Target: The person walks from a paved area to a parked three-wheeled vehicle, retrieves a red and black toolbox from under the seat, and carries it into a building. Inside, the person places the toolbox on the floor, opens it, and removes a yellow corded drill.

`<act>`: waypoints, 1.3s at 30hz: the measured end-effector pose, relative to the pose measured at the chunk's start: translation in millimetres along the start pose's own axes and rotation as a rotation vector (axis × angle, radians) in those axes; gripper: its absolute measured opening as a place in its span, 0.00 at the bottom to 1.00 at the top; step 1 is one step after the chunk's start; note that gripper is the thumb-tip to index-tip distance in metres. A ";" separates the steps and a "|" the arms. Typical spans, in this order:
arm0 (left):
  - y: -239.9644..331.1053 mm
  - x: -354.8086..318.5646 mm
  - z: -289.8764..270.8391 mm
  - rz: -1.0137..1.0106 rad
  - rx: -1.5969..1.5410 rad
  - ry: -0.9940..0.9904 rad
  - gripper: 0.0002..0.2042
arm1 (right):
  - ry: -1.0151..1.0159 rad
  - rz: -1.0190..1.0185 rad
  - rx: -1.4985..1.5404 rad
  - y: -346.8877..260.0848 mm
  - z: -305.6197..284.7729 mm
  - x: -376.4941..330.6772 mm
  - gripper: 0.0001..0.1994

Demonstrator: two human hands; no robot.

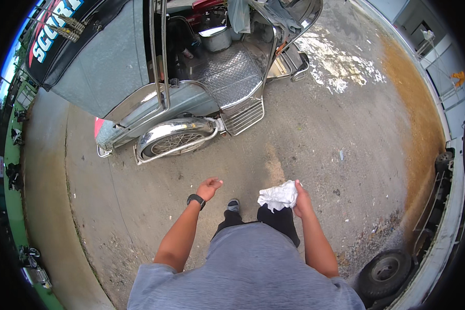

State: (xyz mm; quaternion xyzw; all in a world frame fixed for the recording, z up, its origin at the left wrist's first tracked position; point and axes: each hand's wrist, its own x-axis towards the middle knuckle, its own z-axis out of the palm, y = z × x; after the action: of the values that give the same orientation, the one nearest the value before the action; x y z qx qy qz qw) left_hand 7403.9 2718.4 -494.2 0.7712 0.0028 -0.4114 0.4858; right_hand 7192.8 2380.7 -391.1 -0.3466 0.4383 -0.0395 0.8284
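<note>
A crumpled white cloth (278,196) is gripped in my right hand (303,199), out in front of my right thigh. The thumb side of that hand shows at the cloth's right edge, and the cloth covers part of the fingers. My left hand (210,188), with a dark watch on its wrist, hangs in the air to the left with loosely bent fingers and nothing in them. Ahead of both hands stands a motor tricycle with a metal sidecar (186,98). Its chrome-fendered spoked wheel (178,144) is the part nearest my left hand, well apart from it.
A metal step (243,116) juts from the sidecar's treadplate floor (217,72). Inside sits a silver pot (215,39); grey cloth (274,18) hangs over the front. At the lower right a loose tyre (385,271) lies beside a pale wall. Rough concrete (336,170) surrounds me.
</note>
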 end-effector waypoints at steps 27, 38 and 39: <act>329.0 322.7 92.7 0.011 -0.757 0.865 0.31 | -0.035 -0.968 -1.561 -515.0 355.7 598.0 0.47; 365.1 505.9 -51.5 -0.227 -0.810 0.984 0.20 | 0.121 -0.663 -1.027 -493.5 374.3 704.8 0.16; 368.5 527.4 -66.5 -0.195 -0.744 0.972 0.18 | 0.165 -0.667 -1.063 -490.7 374.5 703.1 0.17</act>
State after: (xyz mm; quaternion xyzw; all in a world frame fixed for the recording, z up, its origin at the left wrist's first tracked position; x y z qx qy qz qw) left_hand 7943.7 2365.3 -542.3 0.6455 0.4376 -0.0269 0.6254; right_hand 8022.7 1951.9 -442.9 -0.8245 0.3290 -0.0990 0.4497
